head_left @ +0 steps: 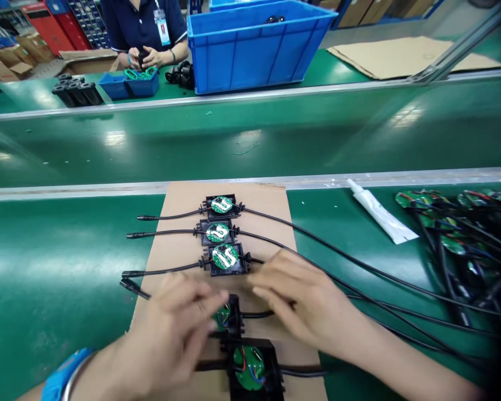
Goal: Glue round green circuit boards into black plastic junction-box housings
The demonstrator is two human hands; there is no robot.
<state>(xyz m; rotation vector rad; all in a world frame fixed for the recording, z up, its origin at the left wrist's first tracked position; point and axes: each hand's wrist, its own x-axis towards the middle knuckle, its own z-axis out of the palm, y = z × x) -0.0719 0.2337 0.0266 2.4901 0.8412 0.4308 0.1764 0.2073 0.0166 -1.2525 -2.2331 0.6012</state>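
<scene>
On a brown cardboard sheet (179,245) lie three black housings in a row, each with a round green circuit board and black cables; the nearest of them (226,258) sits just beyond my fingers. My left hand (179,323) is closed in a pinch on a fourth black housing with a green board (227,317). My right hand (300,301) hovers beside that housing with fingers stretched flat over its cable. A fifth housing (250,367) with red and blue wires lies closest to me. Both hands are blurred.
A white tube (378,211) lies to the right, near a pile of green boards with cables (463,234). Across the green conveyor (250,139), a person's hands work by small blue bins (129,83), black parts (75,92) and a large blue crate (254,44). Flat cardboard (401,55) lies far right.
</scene>
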